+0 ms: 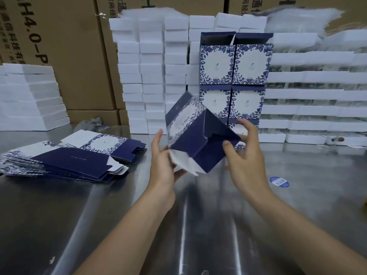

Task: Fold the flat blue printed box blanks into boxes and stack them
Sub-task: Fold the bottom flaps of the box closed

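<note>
left hand (161, 163) gripping tilted box (198, 144) by lower corner, right hand (246, 155) seemingly pinching its right edge, steel table (198, 219) beneath

A shiny steel table (198, 215) fills the near scene, streaked with pale glare. A round blue sticker (279, 182) lies on it at right. Along its far edge stand columns of white foam blocks (151, 76), with a lower foam stack (29, 96) far left and long foam trays (317, 96) far right. Brown cartons (69, 56) with black print rise behind. A grey cloth (93, 124) lies crumpled at their foot.
</note>
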